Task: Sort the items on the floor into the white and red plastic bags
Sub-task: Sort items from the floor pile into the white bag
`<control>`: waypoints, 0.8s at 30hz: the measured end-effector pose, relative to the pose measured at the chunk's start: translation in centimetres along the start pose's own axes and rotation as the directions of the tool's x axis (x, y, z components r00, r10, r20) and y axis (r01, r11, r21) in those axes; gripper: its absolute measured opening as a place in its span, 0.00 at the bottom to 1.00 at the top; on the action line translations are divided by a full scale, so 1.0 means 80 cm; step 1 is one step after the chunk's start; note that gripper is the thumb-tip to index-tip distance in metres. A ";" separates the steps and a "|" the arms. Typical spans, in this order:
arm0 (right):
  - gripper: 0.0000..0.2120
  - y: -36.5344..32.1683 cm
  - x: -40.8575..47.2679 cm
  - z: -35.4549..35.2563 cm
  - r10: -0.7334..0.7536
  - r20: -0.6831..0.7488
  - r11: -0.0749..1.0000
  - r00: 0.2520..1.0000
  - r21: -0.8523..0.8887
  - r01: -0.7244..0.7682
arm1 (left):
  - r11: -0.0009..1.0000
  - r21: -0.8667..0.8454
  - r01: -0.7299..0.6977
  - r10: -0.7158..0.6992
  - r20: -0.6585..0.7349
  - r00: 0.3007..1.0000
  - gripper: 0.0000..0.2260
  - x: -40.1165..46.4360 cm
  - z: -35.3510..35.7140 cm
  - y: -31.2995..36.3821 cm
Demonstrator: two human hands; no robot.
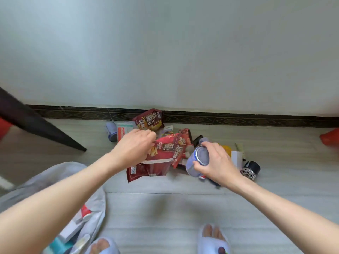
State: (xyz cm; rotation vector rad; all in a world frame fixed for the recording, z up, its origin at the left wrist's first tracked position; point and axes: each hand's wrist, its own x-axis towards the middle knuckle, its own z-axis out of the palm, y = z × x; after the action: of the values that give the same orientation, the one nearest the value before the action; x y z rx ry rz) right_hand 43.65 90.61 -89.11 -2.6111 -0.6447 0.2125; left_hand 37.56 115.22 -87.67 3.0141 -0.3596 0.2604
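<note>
A heap of items lies on the floor by the wall. My right hand [215, 163] grips a blue drinks can [198, 160] lifted over the heap's right side. My left hand [134, 146] pinches the top of a red snack packet [161, 153] in the middle of the pile. Behind it, a dark red snack packet [149, 119] leans on the skirting. A second blue can [111, 131] lies at the left. The white plastic bag [45, 182] lies open at lower left with boxes inside. A bit of red bag [331, 138] shows at the right edge.
A black round object with a silver grille [251, 169] and a white box [236, 158] lie right of the heap. A dark table leg [36, 125] slants in from the left. My slippered feet [214, 239] stand on grey floor tiles below.
</note>
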 end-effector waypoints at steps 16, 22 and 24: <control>0.31 -0.286 -0.004 0.209 -0.308 0.332 0.948 0.891 0.179 0.261 | 0.125 -0.463 0.878 -0.966 0.146 0.215 0.05 -0.389 0.054 -0.106; 0.29 -0.346 -0.004 0.271 -0.374 0.336 0.915 0.864 0.284 0.285 | -0.155 -0.615 0.773 -0.983 0.022 -0.180 0.05 -0.422 0.068 -0.113; 0.29 -0.365 -0.002 0.286 -0.386 0.337 0.903 0.859 0.329 0.277 | -0.214 -0.654 0.725 -0.968 0.040 -0.250 0.06 -0.424 0.076 -0.119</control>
State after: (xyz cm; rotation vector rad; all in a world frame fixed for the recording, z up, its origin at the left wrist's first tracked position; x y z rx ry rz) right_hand 25.94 122.43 -96.34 -2.1589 -1.1125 0.6796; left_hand 8.36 131.39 -100.40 1.5972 1.7170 0.6425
